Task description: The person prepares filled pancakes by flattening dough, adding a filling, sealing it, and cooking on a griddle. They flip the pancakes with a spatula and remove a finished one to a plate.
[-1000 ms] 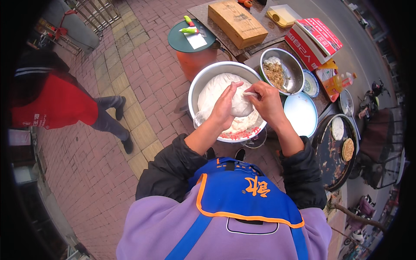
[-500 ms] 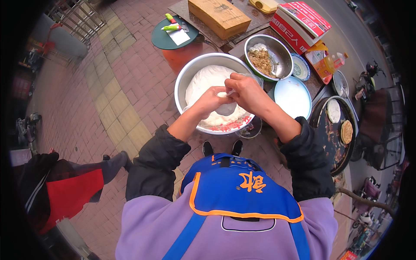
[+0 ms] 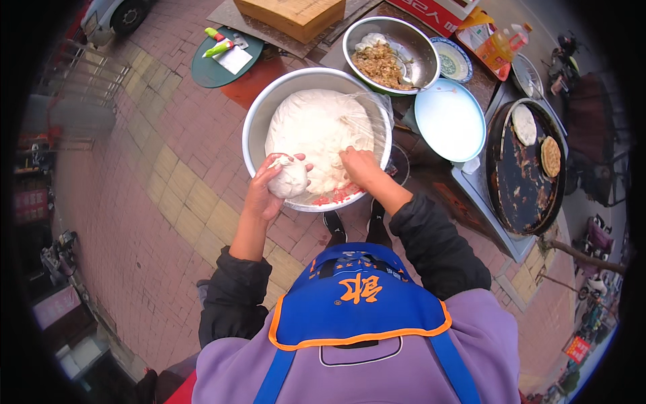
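Note:
A large mass of white dough [image 3: 306, 124] fills much of a wide metal bowl [image 3: 254, 121], with clear plastic film [image 3: 367, 114] over its right side. In my left hand [image 3: 259, 195] rests a rounded dough ball [image 3: 289, 178], cupped by the fingers over the bowl's near-left rim. My right hand [image 3: 363, 168] reaches in over the near-right rim. Its fingers are curled and pressed together against the dough in the bowl; the fingertips are partly hidden.
Behind on the right stand a bowl of minced filling [image 3: 383, 66], a patterned plate [image 3: 452, 59] and a pale blue-rimmed lid or plate [image 3: 449, 121]. A black pan [image 3: 521, 195] holds two flatbreads. Left of the bowls, green-handled tools lie on a round green lid [image 3: 205, 71].
My hands have moved apart. The left has drawn back to the near-left rim with the dough ball, and the right has come down onto the dough. The view has shifted.

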`<act>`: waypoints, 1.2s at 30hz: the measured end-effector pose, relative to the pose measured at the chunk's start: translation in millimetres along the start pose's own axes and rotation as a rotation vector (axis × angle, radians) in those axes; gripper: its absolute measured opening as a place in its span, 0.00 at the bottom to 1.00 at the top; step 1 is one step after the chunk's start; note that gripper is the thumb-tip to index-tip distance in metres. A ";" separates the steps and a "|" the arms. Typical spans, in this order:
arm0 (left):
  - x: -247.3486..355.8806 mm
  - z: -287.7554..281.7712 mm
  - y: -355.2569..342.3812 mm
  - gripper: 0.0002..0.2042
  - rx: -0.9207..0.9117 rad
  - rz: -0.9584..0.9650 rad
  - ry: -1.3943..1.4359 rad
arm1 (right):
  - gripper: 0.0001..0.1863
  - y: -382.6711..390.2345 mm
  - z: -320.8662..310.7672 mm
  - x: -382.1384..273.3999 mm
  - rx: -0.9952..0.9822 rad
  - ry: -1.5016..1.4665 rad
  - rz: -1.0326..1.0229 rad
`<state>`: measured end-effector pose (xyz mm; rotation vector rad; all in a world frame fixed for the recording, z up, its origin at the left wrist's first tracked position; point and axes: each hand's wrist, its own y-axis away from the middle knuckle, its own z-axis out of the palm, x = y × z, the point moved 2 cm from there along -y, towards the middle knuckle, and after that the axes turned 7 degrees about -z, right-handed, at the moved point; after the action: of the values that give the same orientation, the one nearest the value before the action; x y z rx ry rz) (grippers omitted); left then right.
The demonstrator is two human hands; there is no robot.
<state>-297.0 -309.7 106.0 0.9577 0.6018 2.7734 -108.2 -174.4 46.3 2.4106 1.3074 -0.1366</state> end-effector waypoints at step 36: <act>-187.1 318.9 -172.1 0.14 -0.052 0.529 -0.749 | 0.31 184.1 -86.3 175.0 1.114 -2.158 0.041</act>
<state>48.4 -99.3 158.0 2.2306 0.1628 2.4554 132.6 -93.6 132.6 1.0462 -0.1054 -2.7722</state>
